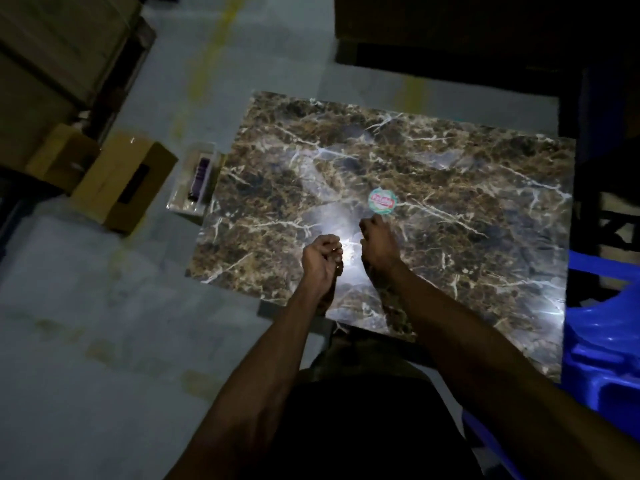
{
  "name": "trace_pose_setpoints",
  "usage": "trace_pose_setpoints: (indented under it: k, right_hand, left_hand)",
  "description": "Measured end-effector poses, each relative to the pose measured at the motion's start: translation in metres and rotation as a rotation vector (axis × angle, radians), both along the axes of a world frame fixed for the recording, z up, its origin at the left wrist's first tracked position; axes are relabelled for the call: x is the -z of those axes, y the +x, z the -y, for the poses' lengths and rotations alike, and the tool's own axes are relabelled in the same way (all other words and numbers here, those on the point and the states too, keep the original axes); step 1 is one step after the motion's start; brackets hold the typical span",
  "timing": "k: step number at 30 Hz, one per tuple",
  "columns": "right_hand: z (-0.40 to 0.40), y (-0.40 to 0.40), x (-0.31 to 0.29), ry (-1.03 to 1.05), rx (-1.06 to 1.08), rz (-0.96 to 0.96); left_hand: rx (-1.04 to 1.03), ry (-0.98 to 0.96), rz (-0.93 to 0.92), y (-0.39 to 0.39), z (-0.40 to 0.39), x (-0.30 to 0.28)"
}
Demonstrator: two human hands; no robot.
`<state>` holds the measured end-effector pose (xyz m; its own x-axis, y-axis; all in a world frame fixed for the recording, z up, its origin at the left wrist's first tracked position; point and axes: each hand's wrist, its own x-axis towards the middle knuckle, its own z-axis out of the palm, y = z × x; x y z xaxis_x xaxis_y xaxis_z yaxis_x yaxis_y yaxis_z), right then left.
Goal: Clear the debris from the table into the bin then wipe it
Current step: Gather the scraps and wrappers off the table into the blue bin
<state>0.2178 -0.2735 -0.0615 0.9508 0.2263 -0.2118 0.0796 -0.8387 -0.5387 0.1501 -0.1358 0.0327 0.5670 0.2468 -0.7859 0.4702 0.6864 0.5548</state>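
A marble-patterned table (433,161) fills the middle of the view in dim light. A round green and red sticker (382,201) lies on it near the centre. My left hand (321,256) hovers over the front part of the table with its fingers curled into a fist; nothing shows inside it. My right hand (376,241) is just beside it, right below the sticker, with bent fingers reaching down to the tabletop; their tips are hidden. Bright glare lies between the two hands. A small clear bin (180,197) stands on the floor against the table's left edge, with a purple item inside.
Open cardboard boxes (121,181) sit on the floor to the left of the bin. A blue plastic chair (602,341) stands at the table's right side. Dark furniture lies beyond the far edge. Grey floor spreads at the left.
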Motion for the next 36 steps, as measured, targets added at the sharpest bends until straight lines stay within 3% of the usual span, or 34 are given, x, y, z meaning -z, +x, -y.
trace_pose_setpoints:
  k: [7,9,14,18,26,32,36]
  right_hand:
    - [0.011,-0.041,-0.007,-0.206,-0.125,0.043]
    - [0.021,-0.056,-0.020,-0.062,-0.015,0.028]
    - [0.032,-0.099,-0.068,0.451,0.546,-0.046]
    - [0.041,-0.130,-0.092,0.733,0.741,-0.101]
    - [0.124,-0.190,-0.104,0.679,1.029,-0.005]
    - [0.235,-0.240,-0.097,1.024,1.520,0.016]
    - [0.313,-0.271,-0.081,1.369,1.652,-0.042]
  left_hand:
    - [-0.032,-0.182,0.071,-0.017,-0.011,0.003]
    - [0.013,-0.191,0.027,-0.019,-0.009,0.013]
    - [0.177,-0.142,-0.100,-0.031,0.017,0.032]
    - [0.330,-0.111,-0.131,-0.042,0.063,0.027]
    - [0.699,-0.133,-0.079,-0.075,0.184,-0.002]
    - [0.904,-0.134,-0.081,-0.118,0.294,-0.022]
    - [0.980,-0.064,-0.044,-0.161,0.385,-0.022]
